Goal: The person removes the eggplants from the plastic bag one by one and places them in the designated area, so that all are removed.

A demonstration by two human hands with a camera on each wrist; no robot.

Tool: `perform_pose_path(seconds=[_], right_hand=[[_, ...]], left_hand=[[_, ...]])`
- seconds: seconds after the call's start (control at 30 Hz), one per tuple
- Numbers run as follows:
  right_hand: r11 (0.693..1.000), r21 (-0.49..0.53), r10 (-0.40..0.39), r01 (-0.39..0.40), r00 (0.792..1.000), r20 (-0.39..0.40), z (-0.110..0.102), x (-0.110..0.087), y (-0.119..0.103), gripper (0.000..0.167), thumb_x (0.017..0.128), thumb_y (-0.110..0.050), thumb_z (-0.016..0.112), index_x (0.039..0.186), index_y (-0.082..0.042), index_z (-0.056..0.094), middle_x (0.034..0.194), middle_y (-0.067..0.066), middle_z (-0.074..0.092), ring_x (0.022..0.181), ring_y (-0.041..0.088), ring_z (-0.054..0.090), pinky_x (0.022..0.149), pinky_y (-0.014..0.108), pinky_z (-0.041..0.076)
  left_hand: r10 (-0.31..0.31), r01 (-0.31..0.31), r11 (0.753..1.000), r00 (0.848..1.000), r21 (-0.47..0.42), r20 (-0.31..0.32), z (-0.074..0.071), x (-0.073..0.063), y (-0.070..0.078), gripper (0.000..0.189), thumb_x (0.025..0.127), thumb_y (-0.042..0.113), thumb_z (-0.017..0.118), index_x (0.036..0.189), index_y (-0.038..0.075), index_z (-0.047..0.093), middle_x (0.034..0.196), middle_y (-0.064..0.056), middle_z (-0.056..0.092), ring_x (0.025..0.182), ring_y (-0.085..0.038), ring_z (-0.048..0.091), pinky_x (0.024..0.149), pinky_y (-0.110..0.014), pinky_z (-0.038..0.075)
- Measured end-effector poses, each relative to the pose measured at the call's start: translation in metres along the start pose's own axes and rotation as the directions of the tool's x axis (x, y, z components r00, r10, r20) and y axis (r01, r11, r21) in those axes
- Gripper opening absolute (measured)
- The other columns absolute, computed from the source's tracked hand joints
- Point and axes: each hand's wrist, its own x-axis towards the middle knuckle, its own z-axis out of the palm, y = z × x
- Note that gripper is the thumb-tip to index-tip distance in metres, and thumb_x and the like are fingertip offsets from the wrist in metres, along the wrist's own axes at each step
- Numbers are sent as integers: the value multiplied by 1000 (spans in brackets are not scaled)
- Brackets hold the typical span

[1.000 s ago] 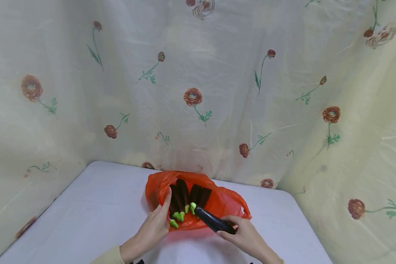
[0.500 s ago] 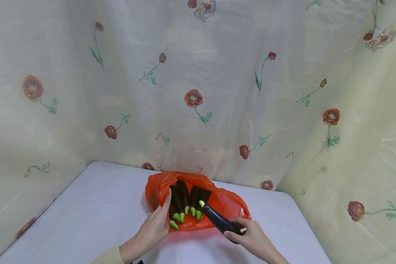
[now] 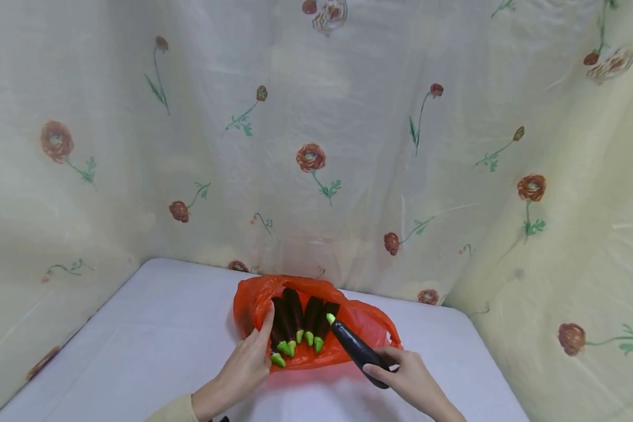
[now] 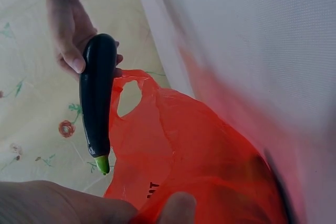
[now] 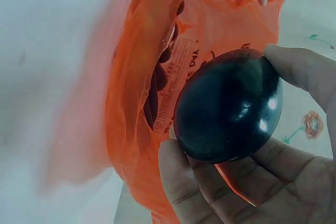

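Observation:
In the head view a red-orange plastic bag (image 3: 366, 322) lies with its mouth towards me, and several dark eggplants (image 3: 294, 310) with green stem ends are inside. My left hand (image 3: 247, 362) grips the bag's left edge; in the left wrist view its fingertip (image 4: 179, 206) lies against the film. My right hand (image 3: 412, 376) holds another eggplant (image 3: 357, 347) by its blunt end, between thumb and fingers. That eggplant slants, stem tip up and left, and overlaps the bag's front right in the head view. The right wrist view shows its rounded glossy end (image 5: 231, 106).
A white-covered table (image 3: 163, 310) bears the bag near its back edge. Behind and on both sides hangs a pale curtain (image 3: 358, 129) printed with flowers. The bag's handle loop (image 4: 143, 77) stands at its right side.
My right hand has moved the eggplant right and slightly back from the eggplants in the bag, its stem tip now higher. The left hand keeps its hold on the bag.

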Motion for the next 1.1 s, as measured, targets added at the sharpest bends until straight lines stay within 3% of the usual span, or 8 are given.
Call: perform_pose_path(seconds=[0.2,0.33,0.63,1.1], right_hand=[[1000,-10,-13,12,997,-75,-3,-2,2,38,80,-38,75,105,-9,72,89,0,70,77,12,61,64,22,51],[1000,5,29,-29,993,-111,-7,-3,0,37,80,-37,76,104,-10,72,87,0,70,77,11,61,63,22,50],[988,56,149,-142,976,-158,-20,-3,-3,38,80,-40,75,105,-11,71,90,1,71,82,14,62,67,27,51],[996,43,89,-80,953,-291,-44,-8,4,44,82,-43,73,110,-9,70,94,7,72,85,12,65,69,22,52]], left_hand=[[-38,39,999,999,-7,27,-3,0,-1,103,73,-14,62,156,11,7,98,-16,60,64,-15,42,58,-25,41],[-66,66,998,997,-7,40,-4,-1,-2,103,73,-14,63,156,11,8,94,-13,58,64,-15,42,57,-24,41],[-27,27,1000,1000,3,3,-5,0,-5,100,72,-15,63,155,7,12,105,-19,61,64,-14,43,57,-23,41],[-33,33,999,999,-1,4,-6,-2,-6,102,71,-16,63,155,7,11,115,-24,59,67,-15,44,58,-24,44]])
